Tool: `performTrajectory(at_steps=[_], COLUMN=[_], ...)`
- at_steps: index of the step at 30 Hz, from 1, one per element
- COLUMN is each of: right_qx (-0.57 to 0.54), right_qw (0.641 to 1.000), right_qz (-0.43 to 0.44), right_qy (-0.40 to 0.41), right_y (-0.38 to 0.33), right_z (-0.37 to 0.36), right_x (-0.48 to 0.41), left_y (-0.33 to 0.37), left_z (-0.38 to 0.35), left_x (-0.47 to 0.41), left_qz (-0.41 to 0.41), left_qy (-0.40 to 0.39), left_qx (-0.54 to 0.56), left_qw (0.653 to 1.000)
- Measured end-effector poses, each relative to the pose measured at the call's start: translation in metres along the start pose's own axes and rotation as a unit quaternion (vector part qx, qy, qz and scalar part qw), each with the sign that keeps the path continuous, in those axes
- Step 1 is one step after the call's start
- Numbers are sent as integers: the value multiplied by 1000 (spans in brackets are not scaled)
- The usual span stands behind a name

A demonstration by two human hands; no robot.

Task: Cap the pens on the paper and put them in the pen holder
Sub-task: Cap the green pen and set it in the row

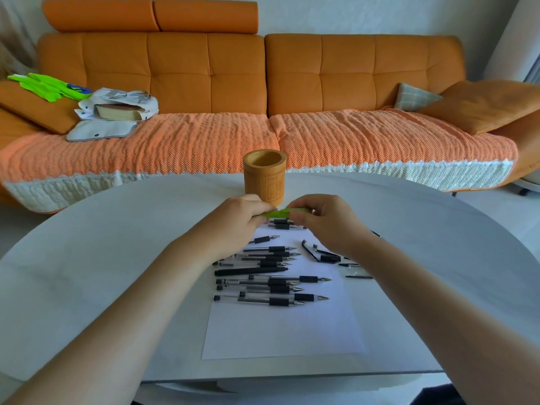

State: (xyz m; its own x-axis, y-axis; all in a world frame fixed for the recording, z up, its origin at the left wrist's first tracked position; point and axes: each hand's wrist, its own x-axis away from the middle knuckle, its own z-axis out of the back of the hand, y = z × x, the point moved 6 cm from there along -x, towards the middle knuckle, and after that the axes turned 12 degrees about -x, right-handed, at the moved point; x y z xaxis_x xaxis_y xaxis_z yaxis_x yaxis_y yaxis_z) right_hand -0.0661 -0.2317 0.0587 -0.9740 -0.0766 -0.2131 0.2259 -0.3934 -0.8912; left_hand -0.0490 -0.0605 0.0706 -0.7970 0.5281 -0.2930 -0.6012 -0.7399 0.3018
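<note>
Both ends of the green pen (282, 212) are hidden by the fingers (308, 203), and the base of the pen holder (264, 178) by the left hand (241, 219).

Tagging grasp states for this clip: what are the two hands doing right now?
Left hand: grips one end of the green pen.
Right hand: grips its other end.

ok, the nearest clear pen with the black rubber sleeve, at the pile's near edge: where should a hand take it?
Probably by its black rubber sleeve, pinched from above, coming in from the near side. The clear plastic pen lies flat and crosswise, tip to the right; the bare white paper sheet lies in front of it, while another clear pen crowds its far side.
</note>
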Motion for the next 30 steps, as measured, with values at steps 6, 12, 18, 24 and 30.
performTrajectory(at_steps=[6,12,18,24,30], right_qx=[123,201,248,300,271], right_qw=[992,979,969,954,962], right_qz=[2,-26,1,2,7], right_qy=[-3,15,-1,-29,-25], right_y=[11,34,37,36,31], right_z=[-2,-2,-5,-5,7], right_x=[-10,-19,-26,-27,-22], left_y=[-10,-19,-29,-36,-33], left_z=[-16,-16,-28,-40,-39], left_x=[3,3,8,7,7], left_qz=[48,37,54,63,66], left_qy=[24,71,-7,-64,-74], left_qx=[-45,-111,-141,-134,-119], left_qw=[998,990,989,987,988])
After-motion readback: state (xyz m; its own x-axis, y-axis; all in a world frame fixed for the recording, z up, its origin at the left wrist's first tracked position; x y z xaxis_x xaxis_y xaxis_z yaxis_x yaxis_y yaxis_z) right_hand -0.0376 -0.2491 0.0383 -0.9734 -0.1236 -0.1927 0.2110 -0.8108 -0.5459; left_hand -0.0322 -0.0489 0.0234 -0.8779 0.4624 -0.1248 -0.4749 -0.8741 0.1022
